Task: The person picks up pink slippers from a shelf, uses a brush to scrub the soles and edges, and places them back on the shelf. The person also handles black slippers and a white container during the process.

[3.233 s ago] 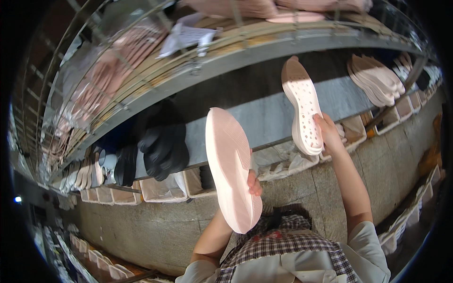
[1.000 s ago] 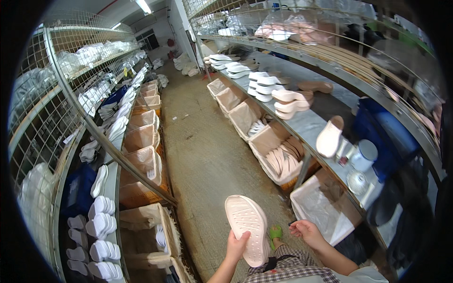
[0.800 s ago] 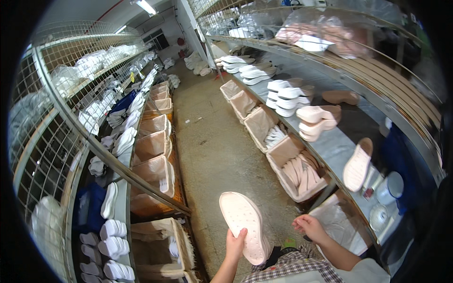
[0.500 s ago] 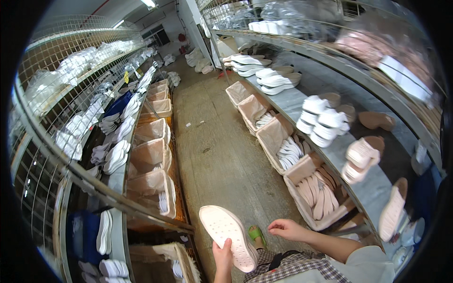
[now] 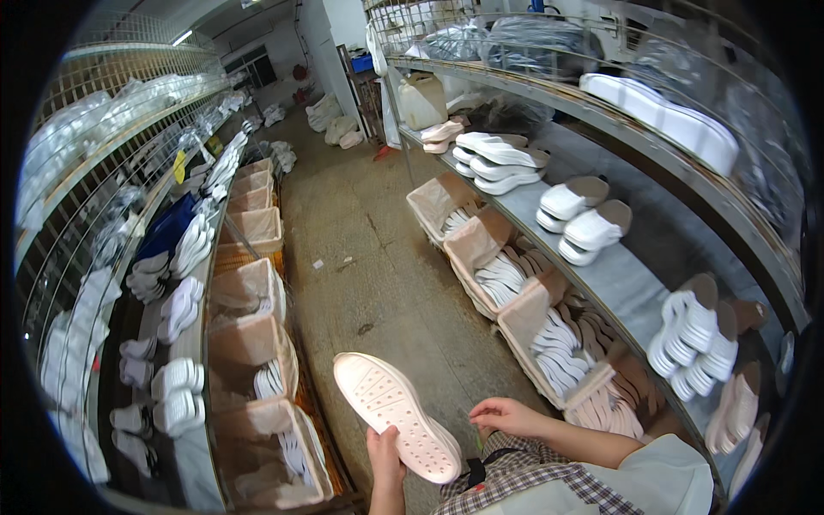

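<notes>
My left hand grips a pale pink shoe sole near its lower left edge, thumb across the dotted face. The sole is tilted, with its rounded toe end pointing up and left and its heel end near my checked apron. Small round holes or studs cover the face toward me, with short slots near the toe. My right hand hovers in front of my body, right of the sole and apart from it. Its fingers are loosely bent with nothing seen in them.
Lined baskets holding white, brown and pink soles line the aisle's right side; more baskets stand left. The right shelf carries stacked white soles. A mesh rack borders the left. Concrete floor runs between.
My view has moved forward along the aisle, so the baskets and shelves shift. The sole in my left hand has turned its dotted face more toward me. My right hand stays empty.
</notes>
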